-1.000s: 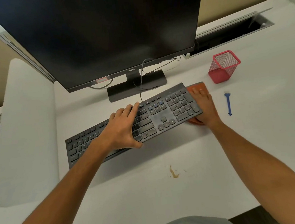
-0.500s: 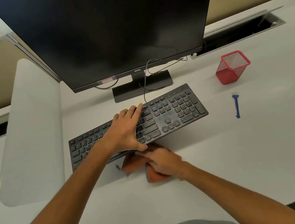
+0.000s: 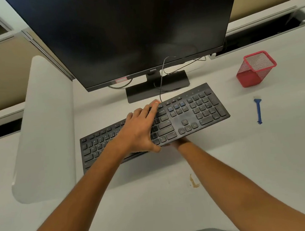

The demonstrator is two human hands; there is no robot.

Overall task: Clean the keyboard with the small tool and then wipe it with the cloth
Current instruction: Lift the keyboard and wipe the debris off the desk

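Head view: the person's left hand (image 3: 140, 131) is gripping the keyboard (image 3: 184, 116) across its middle, fingers over the far edge, thumb at the near edge. The right hand (image 3: 177, 142) is reaching beneath the near edge; its grip cannot be told. A sliver of orange cloth (image 3: 155, 102) is showing at the far edge. The small tool (image 3: 258, 111) is lying on the desk (image 3: 225, 173), right of the keyboard, so brushing appears finished and wiping underway. The keyboard's long axis is running from near-left to far-right, keys facing up.
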